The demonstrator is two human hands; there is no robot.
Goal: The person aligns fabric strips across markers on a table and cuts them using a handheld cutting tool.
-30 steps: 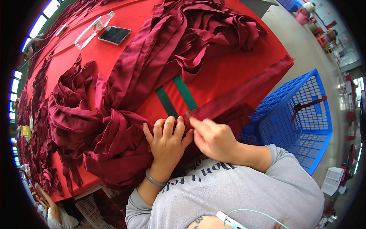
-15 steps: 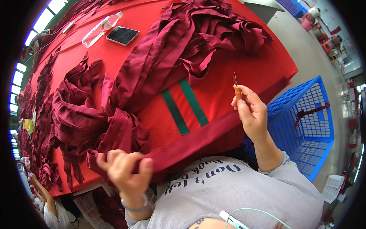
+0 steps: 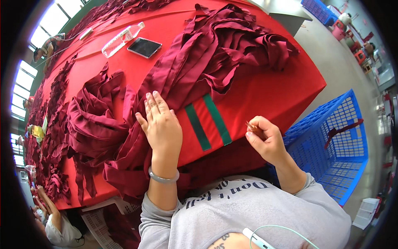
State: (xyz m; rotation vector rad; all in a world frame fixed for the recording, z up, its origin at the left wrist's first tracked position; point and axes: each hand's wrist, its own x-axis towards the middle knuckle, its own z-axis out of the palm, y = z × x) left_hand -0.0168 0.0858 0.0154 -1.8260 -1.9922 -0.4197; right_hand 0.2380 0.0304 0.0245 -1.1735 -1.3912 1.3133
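Note:
My left hand lies palm down with fingers stretched out over a knotted bundle of maroon fabric strips at the table's near left. In my right hand, at the near edge, is a small tool; mostly my fingers cover it, and only a short end shows. Two dark green bands lie side by side on the red tablecloth between my hands. From the bundle, more maroon strips run back into a loose, folded heap.
A clear plastic bottle and a dark-screened phone lie at the back. To my right stands a blue mesh crate with a maroon strip over its rim. Another person's arm reaches in at the lower left.
My left hand has let the stretched maroon strip drop from the near edge and moved up onto the bundle. My right hand has lowered, tilting the thin-tipped, orange-brown-handled tool down.

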